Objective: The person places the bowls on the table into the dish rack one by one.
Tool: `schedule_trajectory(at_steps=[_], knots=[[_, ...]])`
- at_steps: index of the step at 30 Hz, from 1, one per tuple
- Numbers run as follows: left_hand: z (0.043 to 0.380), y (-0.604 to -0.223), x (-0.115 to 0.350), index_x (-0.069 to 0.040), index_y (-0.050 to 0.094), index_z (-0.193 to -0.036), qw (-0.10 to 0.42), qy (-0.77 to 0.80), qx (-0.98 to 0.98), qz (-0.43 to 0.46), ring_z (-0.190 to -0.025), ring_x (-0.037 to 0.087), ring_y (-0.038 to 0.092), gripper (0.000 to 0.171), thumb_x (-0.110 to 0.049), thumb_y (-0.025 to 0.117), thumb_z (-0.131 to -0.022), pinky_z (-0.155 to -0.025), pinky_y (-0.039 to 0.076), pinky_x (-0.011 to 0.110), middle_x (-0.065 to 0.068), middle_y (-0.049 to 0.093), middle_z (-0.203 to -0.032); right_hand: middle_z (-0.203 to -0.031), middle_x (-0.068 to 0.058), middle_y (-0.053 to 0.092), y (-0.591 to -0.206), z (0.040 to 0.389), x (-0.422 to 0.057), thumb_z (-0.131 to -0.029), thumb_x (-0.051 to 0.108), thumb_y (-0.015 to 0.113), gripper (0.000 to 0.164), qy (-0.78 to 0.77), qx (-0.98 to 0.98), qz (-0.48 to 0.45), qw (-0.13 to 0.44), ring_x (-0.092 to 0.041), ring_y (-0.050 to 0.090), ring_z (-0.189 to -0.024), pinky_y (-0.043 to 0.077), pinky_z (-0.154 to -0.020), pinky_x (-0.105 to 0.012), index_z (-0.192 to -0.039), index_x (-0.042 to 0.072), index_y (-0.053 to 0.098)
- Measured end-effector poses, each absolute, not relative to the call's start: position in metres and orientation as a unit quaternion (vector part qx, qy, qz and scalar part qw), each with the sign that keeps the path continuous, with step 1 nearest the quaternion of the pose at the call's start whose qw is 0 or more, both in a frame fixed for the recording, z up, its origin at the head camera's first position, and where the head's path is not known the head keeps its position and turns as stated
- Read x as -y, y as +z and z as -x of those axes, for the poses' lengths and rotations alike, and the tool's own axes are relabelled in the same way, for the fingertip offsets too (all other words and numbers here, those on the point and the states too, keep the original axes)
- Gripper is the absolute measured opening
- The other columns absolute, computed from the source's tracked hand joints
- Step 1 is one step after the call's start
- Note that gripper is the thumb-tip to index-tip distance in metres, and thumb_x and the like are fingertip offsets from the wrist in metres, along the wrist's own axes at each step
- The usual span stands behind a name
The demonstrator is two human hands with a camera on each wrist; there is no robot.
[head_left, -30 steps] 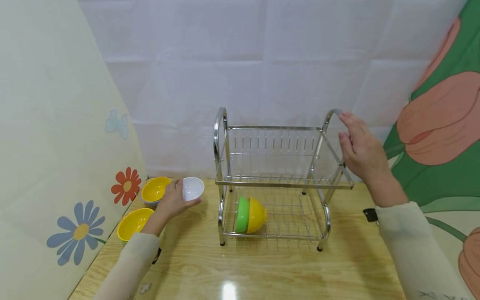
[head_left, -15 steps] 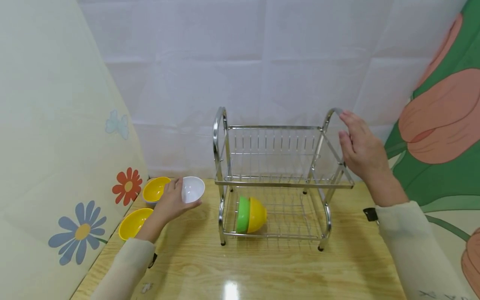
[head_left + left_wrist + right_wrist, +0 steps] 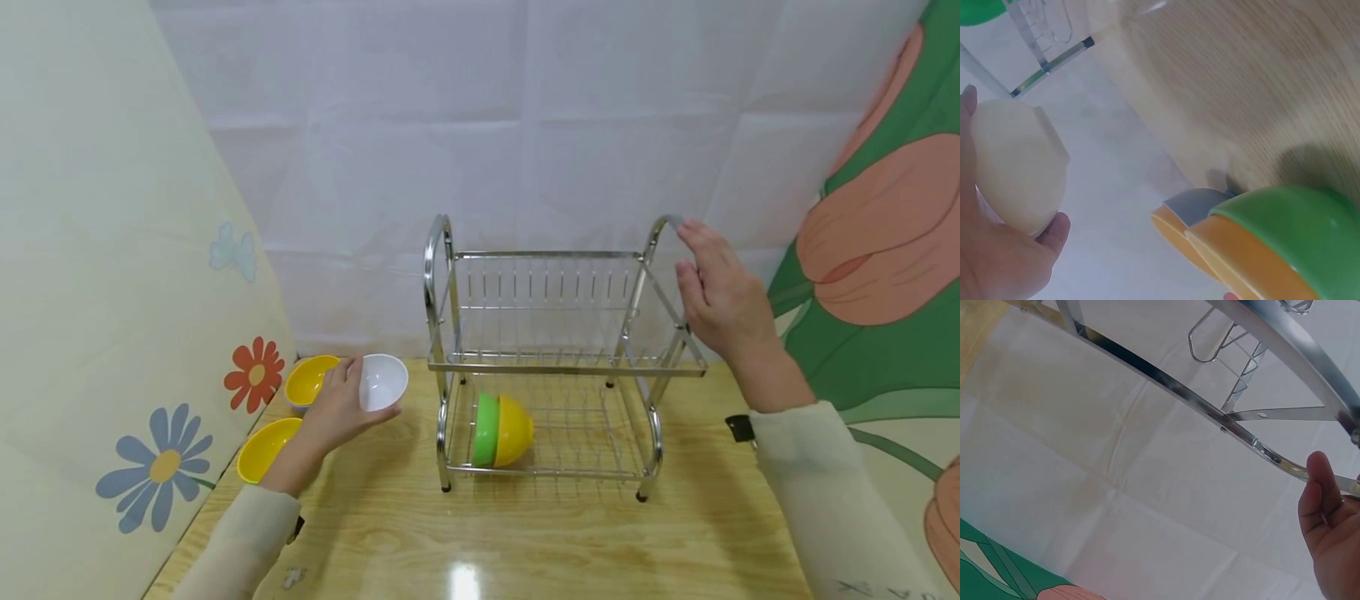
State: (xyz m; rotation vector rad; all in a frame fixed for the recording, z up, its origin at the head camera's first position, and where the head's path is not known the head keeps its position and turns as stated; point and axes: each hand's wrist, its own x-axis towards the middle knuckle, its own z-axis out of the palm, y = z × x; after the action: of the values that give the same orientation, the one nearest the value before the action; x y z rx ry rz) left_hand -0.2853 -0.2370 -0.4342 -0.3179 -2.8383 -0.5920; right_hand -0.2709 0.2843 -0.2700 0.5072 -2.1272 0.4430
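Note:
My left hand [image 3: 337,412] holds a white bowl [image 3: 386,382] by its side, left of the metal dish rack [image 3: 495,368]. In the left wrist view, the bowl [image 3: 1019,165] tilts between thumb and fingers. My right hand [image 3: 727,296] grips the upper right frame of the rack; some fingers are hidden. In the right wrist view, my thumb lies against the metal bar [image 3: 1279,461]. On the rack's lower tier, a green bowl [image 3: 486,429] and a yellow bowl [image 3: 513,431] stand on edge, nested.
Beside my left hand, a yellow-lined grey bowl [image 3: 309,382] and a yellow-lined green bowl [image 3: 266,450] stand near the left wall panel. The wooden table [image 3: 540,542] extends in front of the rack. A white cloth [image 3: 480,125] hangs behind, and a floral panel [image 3: 885,250] stands at right.
My left hand and the white bowl have shifted very slightly left. My right hand keeps its place on the rack, and the rack has not visibly moved.

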Motion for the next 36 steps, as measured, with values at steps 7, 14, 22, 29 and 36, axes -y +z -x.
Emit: schedule_trajectory(at_steps=[7, 14, 22, 29, 36], knots=[[0.277, -0.434, 0.238, 0.008, 0.027, -0.154, 0.109, -0.211, 0.966, 0.105, -0.132, 0.049, 0.037, 0.124, -0.072, 0.076, -0.074, -0.095, 0.05, 0.065, 0.03, 0.03, -0.155, -0.153, -0.018, 0.047, -0.269, 0.271, -0.284, -0.105, 0.017, 0.045, 0.045, 0.175, 0.858, -0.207, 0.437, -0.048, 0.059, -0.111, 0.048, -0.071, -0.063, -0.148, 0.004, 0.046], [0.27, -0.431, 0.24, 0.006, 0.026, -0.155, 0.105, -0.216, 0.965, 0.101, -0.131, 0.048, 0.037, 0.124, -0.073, 0.076, -0.073, -0.096, 0.049, 0.065, 0.028, 0.029, -0.156, -0.153, -0.017, 0.046, -0.269, 0.27, -0.283, -0.106, 0.018, 0.045, 0.045, 0.177, 0.86, -0.205, 0.432, -0.048, 0.059, -0.108, 0.048, -0.072, -0.064, -0.148, 0.004, 0.046], [0.262, -0.427, 0.238, 0.005, 0.028, -0.155, 0.112, -0.211, 0.965, 0.112, -0.128, 0.046, 0.038, 0.123, -0.073, 0.076, -0.073, -0.091, 0.053, 0.062, 0.027, 0.03, -0.155, -0.154, -0.016, 0.046, -0.269, 0.268, -0.285, -0.106, 0.019, 0.044, 0.046, 0.181, 0.865, -0.194, 0.425, -0.047, 0.06, -0.104, 0.047, -0.07, -0.063, -0.15, 0.006, 0.045], [0.254, -0.422, 0.236, 0.004, 0.029, -0.155, 0.116, -0.212, 0.963, 0.12, -0.128, 0.045, 0.038, 0.121, -0.072, 0.076, -0.073, -0.089, 0.055, 0.061, 0.026, 0.031, -0.155, -0.155, -0.015, 0.045, -0.269, 0.267, -0.286, -0.106, 0.019, 0.044, 0.046, 0.176, 0.865, -0.196, 0.426, -0.042, 0.061, -0.086, 0.046, -0.061, -0.059, -0.15, 0.006, 0.045], [0.246, -0.419, 0.233, 0.003, 0.03, -0.155, 0.126, -0.207, 0.962, 0.126, -0.127, 0.044, 0.04, 0.122, -0.075, 0.075, -0.072, -0.089, 0.055, 0.061, 0.026, 0.034, -0.153, -0.154, -0.016, 0.046, -0.268, 0.267, -0.286, -0.106, 0.018, 0.045, 0.045, 0.174, 0.861, -0.201, 0.434, -0.042, 0.061, -0.084, 0.047, -0.061, -0.06, -0.149, 0.005, 0.046]])
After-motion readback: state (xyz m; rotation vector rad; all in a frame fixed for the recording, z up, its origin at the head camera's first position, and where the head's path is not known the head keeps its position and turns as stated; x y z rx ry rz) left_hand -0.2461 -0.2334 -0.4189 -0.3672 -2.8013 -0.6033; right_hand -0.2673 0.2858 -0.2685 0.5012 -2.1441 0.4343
